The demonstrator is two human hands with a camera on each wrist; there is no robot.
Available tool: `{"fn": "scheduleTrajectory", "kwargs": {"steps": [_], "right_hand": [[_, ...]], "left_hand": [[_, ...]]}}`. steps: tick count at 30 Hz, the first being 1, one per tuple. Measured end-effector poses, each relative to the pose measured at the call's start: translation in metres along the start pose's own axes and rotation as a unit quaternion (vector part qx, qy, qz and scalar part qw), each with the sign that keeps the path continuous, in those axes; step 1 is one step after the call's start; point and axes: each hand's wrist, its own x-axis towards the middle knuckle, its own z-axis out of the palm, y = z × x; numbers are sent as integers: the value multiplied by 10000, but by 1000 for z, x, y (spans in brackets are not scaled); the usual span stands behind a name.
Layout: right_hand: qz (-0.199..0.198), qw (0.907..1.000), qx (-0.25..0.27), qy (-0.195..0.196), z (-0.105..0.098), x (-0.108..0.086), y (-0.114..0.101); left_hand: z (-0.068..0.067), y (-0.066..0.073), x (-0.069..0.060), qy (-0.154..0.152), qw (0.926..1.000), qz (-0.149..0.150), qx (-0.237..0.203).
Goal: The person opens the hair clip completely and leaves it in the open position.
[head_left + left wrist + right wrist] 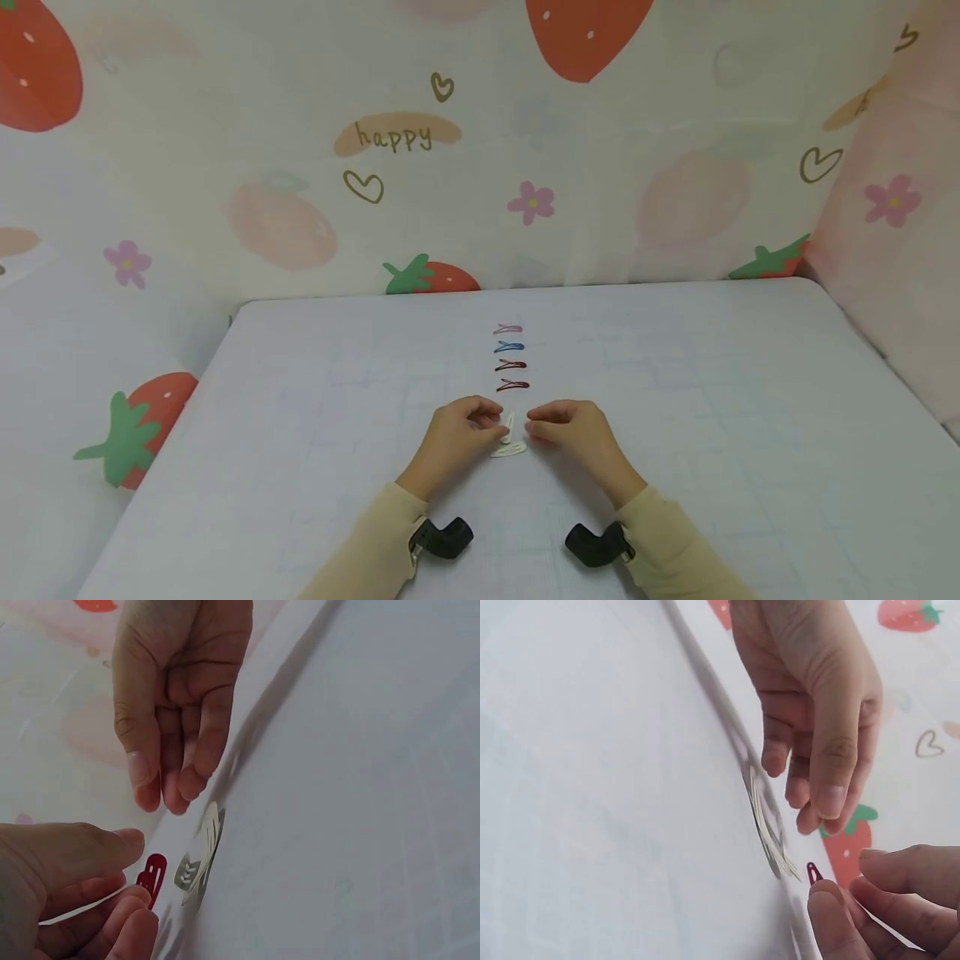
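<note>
Two cream snap hair clips (pixel 510 450) lie on the white table between the hands, one sideways and the other pointing away from it; the left wrist view shows them close together (pixel 206 847). My left hand (pixel 459 437) hovers at their left, thumb and fingers parted, the thumb tip close to the upright-pointing clip. Opposite it, my right hand (pixel 581 437) hangs at their right with loosely bent fingers and nothing between them. Beyond the hands, a column of open snap clips runs away from me: dark red (pixel 513 385), red (pixel 512 365), blue (pixel 510 347) and pink (pixel 507 329).
The white tabletop (pixel 337 400) spreads to both sides. Behind it hangs a curtain (pixel 480 217) printed with strawberries, hearts and flowers. Black wrist mounts (pixel 444 539) sit on both cream sleeves.
</note>
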Motion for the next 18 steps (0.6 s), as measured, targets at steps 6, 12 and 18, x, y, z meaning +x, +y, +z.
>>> {"fn": "scheduleTrajectory", "kwargs": {"steps": [6, 12, 18], "right_hand": [[-122, 9997, 170, -109, 4, -7, -1], [-75, 9996, 223, -160, 5, -9, -3], [-93, 9995, 230, -194, 5, -7, 1]], "left_hand": [[2, -1, -5, -21, 9999, -117, -8], [5, -3, -7, -109, 9996, -67, 242], [9, -5, -7, -51, 9992, 171, 354]]}}
